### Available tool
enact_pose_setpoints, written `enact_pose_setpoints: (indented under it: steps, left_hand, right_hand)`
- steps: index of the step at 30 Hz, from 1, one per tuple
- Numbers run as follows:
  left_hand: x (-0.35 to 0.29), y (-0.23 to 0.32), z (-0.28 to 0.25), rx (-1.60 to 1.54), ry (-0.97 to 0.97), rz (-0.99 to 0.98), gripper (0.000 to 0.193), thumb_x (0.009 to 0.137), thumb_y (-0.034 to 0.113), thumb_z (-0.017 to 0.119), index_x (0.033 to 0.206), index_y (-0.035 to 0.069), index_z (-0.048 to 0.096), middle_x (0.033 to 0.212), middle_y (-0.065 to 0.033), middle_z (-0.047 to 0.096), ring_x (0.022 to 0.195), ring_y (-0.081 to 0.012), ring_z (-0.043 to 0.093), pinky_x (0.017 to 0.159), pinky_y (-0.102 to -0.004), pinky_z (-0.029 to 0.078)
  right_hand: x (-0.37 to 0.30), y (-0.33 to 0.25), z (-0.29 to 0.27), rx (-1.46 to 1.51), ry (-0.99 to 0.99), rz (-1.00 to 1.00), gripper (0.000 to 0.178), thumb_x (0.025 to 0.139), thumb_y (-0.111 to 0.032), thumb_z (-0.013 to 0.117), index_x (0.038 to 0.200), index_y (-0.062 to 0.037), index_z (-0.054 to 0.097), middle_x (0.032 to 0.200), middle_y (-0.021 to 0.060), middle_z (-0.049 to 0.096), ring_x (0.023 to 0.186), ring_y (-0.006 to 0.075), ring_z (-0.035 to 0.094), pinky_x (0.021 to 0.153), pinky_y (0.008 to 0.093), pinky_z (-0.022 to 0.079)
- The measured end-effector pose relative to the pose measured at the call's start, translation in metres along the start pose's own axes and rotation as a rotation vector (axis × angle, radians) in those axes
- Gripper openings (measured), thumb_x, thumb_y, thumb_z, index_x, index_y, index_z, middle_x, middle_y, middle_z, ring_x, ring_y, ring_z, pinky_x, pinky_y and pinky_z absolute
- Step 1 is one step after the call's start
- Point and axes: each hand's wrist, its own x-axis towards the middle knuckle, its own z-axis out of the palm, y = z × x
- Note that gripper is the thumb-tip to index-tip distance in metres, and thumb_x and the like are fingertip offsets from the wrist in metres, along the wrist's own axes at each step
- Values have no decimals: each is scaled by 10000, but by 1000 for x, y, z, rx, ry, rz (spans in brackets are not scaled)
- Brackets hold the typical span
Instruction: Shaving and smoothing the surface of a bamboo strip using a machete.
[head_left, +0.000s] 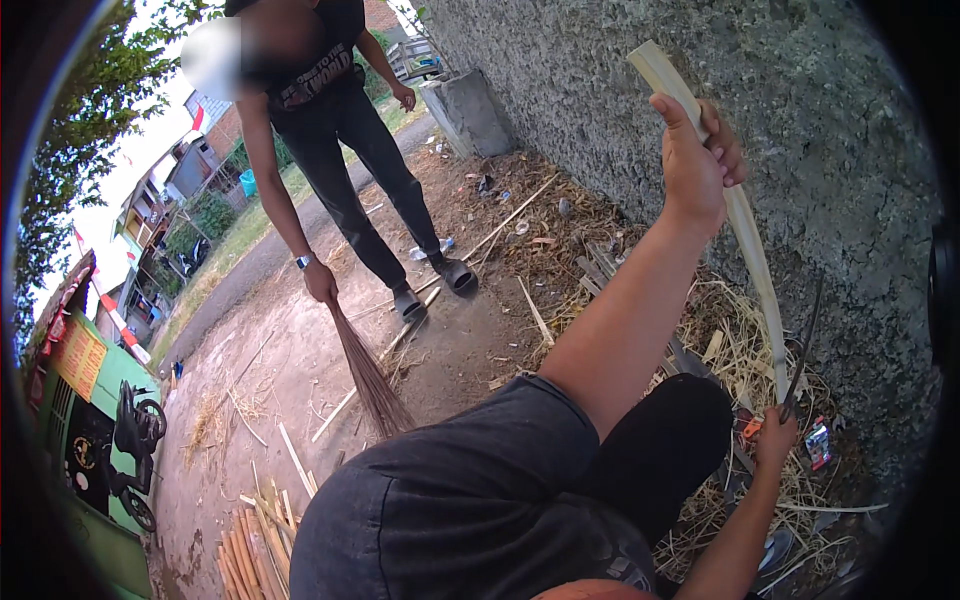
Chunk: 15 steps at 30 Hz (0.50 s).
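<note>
My left hand (693,160) is raised in front of the rough wall, its fingers wrapped round a long pale strip that looks like split bamboo (752,245). The strip's flat end rises above the hand, and its length bends down toward my right hand (776,438). That hand is closed round a knife, whose thin dark blade (808,335) points upward close beside the strip's lower part. Whether the blade touches the strip I cannot tell. My right hand's grip mostly hides the handle. My black-clad knee (675,430) is bent between the two arms.
Pale shavings (720,335) litter the ground along the grey wall (800,130). Another person (345,130) stands ahead, holding a stick broom (365,370) to the dirt. Cut bamboo pieces (245,560) lie at lower left, a motorbike (135,450) farther left. A concrete block (470,115) stands by the wall.
</note>
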Motion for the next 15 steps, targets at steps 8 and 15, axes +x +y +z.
enact_pose_setpoints:
  steps: [8, 15]
  left_hand:
    - [1, -5, 2, 0, 10, -5, 710, 820, 857, 291, 814, 154, 390, 635, 38, 285, 525, -94, 275, 485, -257, 260]
    - [4, 8, -9, 7, 131, 41, 575, 940, 720, 347, 798, 165, 402, 634, 30, 296, 541, -90, 277, 471, -260, 280]
  right_hand:
    - [-26, -39, -4, 225, -193, 93, 183, 933, -218, 621, 915, -71, 513, 616, -30, 430, 457, 57, 398, 408, 230, 344]
    - [-29, -103, 6, -237, -246, -130, 452, 841, -402, 735, 890, 16, 570, 797, 149, 599, 755, 300, 581, 706, 437, 460]
